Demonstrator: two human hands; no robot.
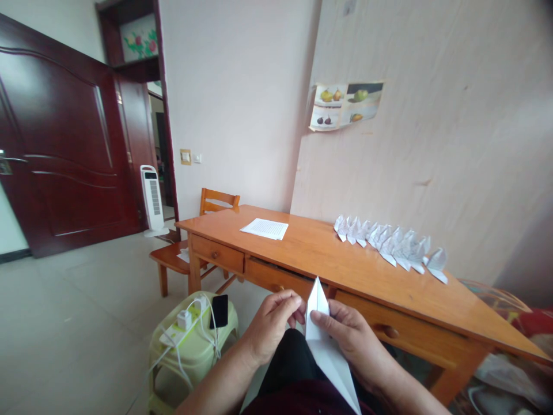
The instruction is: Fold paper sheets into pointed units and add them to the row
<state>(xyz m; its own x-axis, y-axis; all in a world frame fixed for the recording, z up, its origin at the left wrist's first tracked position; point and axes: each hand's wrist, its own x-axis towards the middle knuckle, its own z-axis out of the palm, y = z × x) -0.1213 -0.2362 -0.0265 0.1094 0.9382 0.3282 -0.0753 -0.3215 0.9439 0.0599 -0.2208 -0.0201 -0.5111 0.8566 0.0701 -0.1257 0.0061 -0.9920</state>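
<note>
Head-worn view, forward and down over table (306, 239)

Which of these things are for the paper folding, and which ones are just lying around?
For the folding:
folded paper in the right hand
row of folded paper pieces on the wooden desk
paper sheets, probably

Just lying around:
black phone
power strip
plastic stool under both
fruit poster on the wall

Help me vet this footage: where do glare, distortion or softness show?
Head view: reflections streak the red door, which wide-angle distortion apparently slants; same view: print on the paper stack is unreadable, while the folded paper shows a crease.
</note>
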